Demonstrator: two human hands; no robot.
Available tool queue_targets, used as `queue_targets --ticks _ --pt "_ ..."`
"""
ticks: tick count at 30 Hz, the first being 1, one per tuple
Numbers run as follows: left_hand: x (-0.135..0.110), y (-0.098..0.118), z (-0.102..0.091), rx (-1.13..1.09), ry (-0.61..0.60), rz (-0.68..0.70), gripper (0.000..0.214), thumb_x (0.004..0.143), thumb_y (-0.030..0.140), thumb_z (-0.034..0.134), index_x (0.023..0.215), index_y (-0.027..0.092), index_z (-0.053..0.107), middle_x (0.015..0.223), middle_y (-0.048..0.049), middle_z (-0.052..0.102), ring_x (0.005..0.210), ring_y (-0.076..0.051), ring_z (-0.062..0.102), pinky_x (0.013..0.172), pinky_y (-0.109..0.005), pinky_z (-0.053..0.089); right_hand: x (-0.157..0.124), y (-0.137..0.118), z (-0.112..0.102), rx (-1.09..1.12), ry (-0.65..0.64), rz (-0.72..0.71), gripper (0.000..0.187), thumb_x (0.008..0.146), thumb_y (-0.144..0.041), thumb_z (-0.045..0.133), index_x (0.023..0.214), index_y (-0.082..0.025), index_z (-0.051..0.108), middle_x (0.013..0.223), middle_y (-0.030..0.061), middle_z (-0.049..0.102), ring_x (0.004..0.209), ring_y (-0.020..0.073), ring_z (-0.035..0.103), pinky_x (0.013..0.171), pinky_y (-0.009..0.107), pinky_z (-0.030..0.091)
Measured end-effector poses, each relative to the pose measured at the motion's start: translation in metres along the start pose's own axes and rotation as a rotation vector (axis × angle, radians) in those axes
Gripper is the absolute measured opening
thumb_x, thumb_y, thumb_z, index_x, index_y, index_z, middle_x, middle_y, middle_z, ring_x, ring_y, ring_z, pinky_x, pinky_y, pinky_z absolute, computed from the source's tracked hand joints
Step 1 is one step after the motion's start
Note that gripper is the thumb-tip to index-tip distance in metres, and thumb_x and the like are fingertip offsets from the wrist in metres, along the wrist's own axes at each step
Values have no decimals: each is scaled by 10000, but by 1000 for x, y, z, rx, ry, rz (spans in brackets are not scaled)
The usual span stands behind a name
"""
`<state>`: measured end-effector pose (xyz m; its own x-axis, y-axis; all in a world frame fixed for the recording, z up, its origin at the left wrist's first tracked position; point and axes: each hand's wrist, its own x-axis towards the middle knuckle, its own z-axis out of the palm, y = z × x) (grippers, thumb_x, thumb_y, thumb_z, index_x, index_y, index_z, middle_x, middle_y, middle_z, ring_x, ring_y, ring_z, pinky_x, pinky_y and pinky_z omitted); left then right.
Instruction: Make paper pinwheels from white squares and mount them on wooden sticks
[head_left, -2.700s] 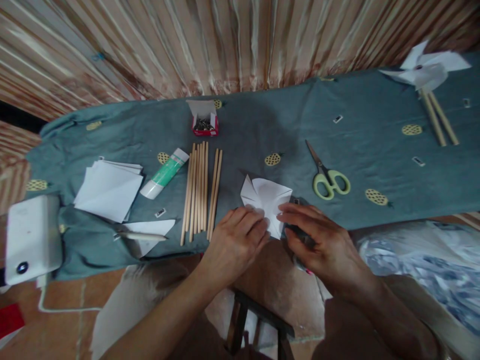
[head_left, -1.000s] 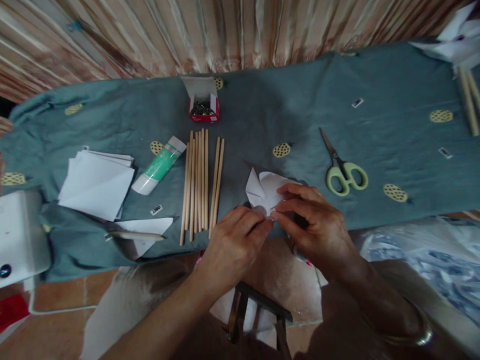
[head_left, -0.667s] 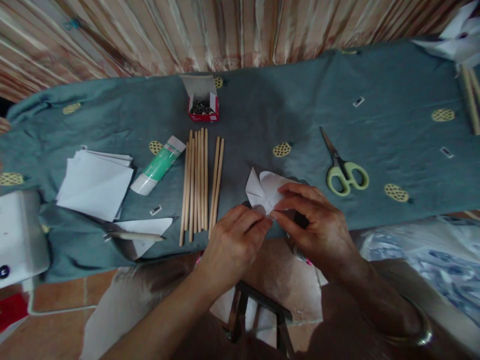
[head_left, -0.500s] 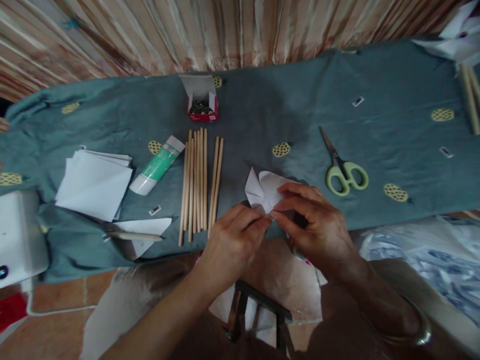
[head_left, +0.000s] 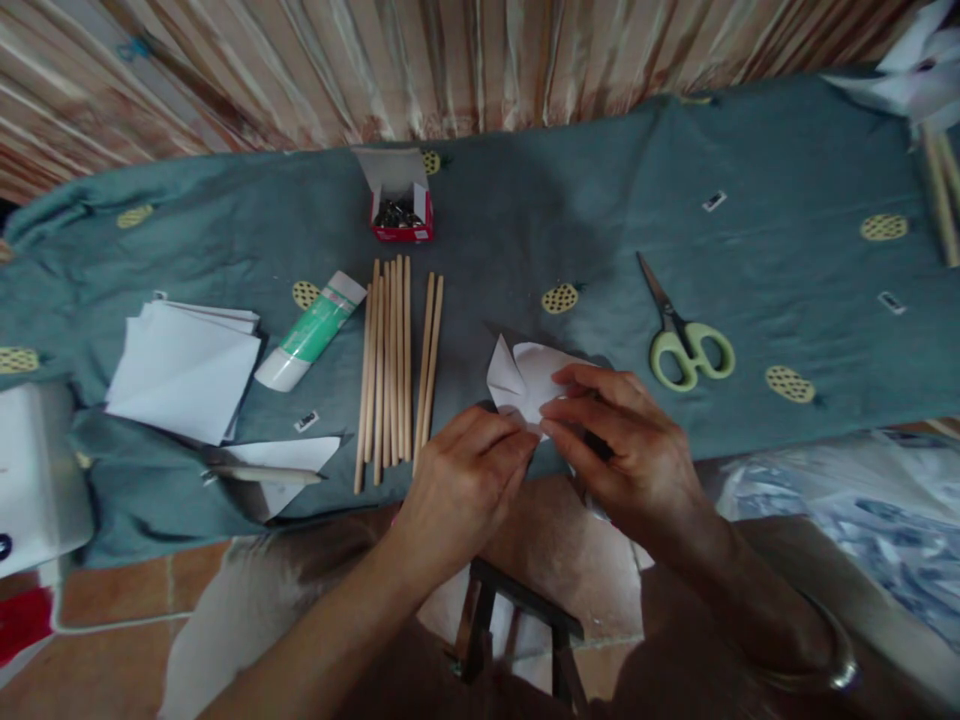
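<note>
Below the near edge of the cloth-draped blue-green tabletop (head_left: pixel 750 300), a dark frame (head_left: pixel 525 598) is seen. At that edge, just right of the sticks, a folded piece of white paper (head_left: pixel 541 372) is worked between both hands. Its near edge is gripped by the left hand (head_left: pixel 469 465), whose fingers are curled close together. It is touched by the bent, partly spread fingers of the right hand (head_left: pixel 634 435); whether it is pinched there cannot be told. To the left, a slim pale pen-like tool (head_left: pixel 277 476) is laid across a triangular white paper scrap (head_left: pixel 315 455). Farther off are placed round pale wooden sticks (head_left: pixel 390 370), lime-handled scissors (head_left: pixel 694 352), a stack of square white paper sheets (head_left: pixel 187 365) and a green-and-white tube (head_left: pixel 311 333). Beyond, small metal pieces are held in an open red box (head_left: pixel 403 233).
</note>
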<state>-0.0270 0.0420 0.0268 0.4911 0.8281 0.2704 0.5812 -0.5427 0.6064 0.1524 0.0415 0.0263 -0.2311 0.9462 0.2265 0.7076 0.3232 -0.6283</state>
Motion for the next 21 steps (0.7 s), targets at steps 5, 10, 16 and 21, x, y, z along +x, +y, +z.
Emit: queue_targets --ticks 5,10,16,21 --pt "1 0 1 -8 12 2 142 893 120 573 957 109 699 863 -65 701 810 -167 644 715 -294 584 0 0 1 -46 -3 -93 186 886 -99 538 971 -119 703 1146 151 631 956 230 586 840 407 535" --pt "1 -1 0 -9 4 -5 130 882 114 586 935 100 703 845 -66 699 793 -171 643 702 -293 576 -1 1 2 -122 -9 -173 209 880 -52 522 983 -99 697 1169 177 620 984 257 580 834 427 537" --pt "2 0 -2 -1 -14 1 119 893 118 565 901 111 684 834 -57 690 774 -166 630 687 -294 565 -7 -6 7 -334 -8 -302 209 911 -81 515 1073 -54 645 1178 211 639 1046 317 595 800 449 522" --pt "1 0 -4 3 -36 2 122 903 133 555 931 112 671 866 -66 685 795 -171 625 700 -306 567 -8 -10 14 -396 -14 -331 261 932 -33 411 1074 -32 630 1114 191 690 992 290 620 749 402 505"
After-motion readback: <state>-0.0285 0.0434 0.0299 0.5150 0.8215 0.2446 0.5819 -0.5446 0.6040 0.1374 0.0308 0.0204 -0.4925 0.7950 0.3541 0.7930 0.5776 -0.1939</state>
